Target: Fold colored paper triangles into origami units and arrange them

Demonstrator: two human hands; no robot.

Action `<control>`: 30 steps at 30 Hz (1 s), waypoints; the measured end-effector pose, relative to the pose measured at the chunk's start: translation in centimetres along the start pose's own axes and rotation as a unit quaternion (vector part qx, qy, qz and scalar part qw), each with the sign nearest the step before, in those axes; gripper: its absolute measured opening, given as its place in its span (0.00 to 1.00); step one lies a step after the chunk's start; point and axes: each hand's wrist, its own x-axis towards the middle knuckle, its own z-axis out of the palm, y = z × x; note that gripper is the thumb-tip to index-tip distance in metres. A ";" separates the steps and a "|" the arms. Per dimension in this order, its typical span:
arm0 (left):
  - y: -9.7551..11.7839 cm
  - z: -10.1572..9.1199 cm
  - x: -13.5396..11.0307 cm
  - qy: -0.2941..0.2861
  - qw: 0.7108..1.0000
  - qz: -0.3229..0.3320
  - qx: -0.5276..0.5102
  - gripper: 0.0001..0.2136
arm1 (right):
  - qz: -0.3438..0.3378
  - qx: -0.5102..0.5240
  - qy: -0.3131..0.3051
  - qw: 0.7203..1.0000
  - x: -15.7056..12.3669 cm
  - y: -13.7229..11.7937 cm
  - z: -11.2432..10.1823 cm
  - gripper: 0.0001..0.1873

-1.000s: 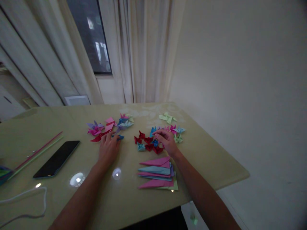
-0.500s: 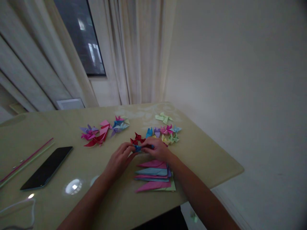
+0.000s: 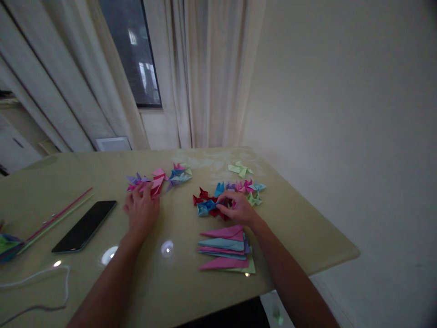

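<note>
With fingertips pinched, my right hand [image 3: 235, 205] holds the edge of a blue folded-paper piece [image 3: 205, 207], low over the table beside dark red folded pieces [image 3: 204, 193]. My left hand [image 3: 142, 207] reaches over the left-hand cluster, fingers apart, at a red and pink folded piece [image 3: 157, 184]; its fingers cover part of that piece, and whether they touch it is hard to see. Purple folded paper [image 3: 137, 178] shows just beyond the fingers. Below my right hand lies a stack of flat, pointed folded papers [image 3: 223, 244] in pink, blue and green.
A blue and purple cluster [image 3: 179, 175] sits further back, with a pale green piece [image 3: 241, 169] to its right. On the left are a black phone [image 3: 85, 226], two thin sticks [image 3: 61, 214] and a white cable [image 3: 64, 287]. The wall [image 3: 341, 136] borders the table's right side.
My left hand has left the blue piece and moved left to the red and pink piece. My right hand keeps hold of the blue piece. The view has turned slightly left.
</note>
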 end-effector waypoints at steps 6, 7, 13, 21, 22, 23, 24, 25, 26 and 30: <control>-2.6 -0.2 0.8 -0.053 0.996 -0.053 0.057 0.21 | -0.040 -0.021 -0.087 0.995 -0.4 -0.1 1.8 0.03; -2.4 -0.2 0.9 -0.047 0.996 -0.050 0.055 0.19 | -0.038 -0.034 -0.098 0.994 -0.4 0.0 2.0 0.03; -0.6 -0.4 1.0 0.022 0.996 -0.010 -0.088 0.15 | 0.022 -0.180 -0.078 0.980 -0.5 0.0 2.0 0.06; 4.8 -0.8 -2.2 -0.143 0.887 0.008 -0.439 0.19 | 0.002 -0.092 -0.018 0.996 -0.2 -0.4 1.7 0.15; 5.4 -0.7 -2.7 -0.172 0.870 0.010 -0.461 0.19 | -0.005 -0.055 -0.009 0.998 -0.2 -0.7 1.8 0.18; 6.0 -0.7 -3.2 -0.192 0.860 0.015 -0.473 0.19 | -0.014 -0.023 -0.005 1.000 -0.2 -1.0 1.9 0.20; 6.4 -0.6 -3.7 -0.203 0.854 0.020 -0.479 0.18 | -0.023 0.002 -0.005 1.000 -0.3 -1.3 2.0 0.23; 6.8 -0.5 -4.1 -0.211 0.851 0.024 -0.481 0.18 | -0.030 0.021 -0.007 0.999 -0.3 -1.6 2.2 0.25; 7.1 -0.3 -4.4 -0.217 0.848 0.026 -0.482 0.17 | -0.034 0.035 -0.008 0.999 -0.4 -1.8 2.5 0.25; 7.6 0.2 -5.1 -0.236 0.836 -0.002 -0.495 0.17 | -0.021 0.040 0.041 0.998 -0.8 -1.9 3.6 0.24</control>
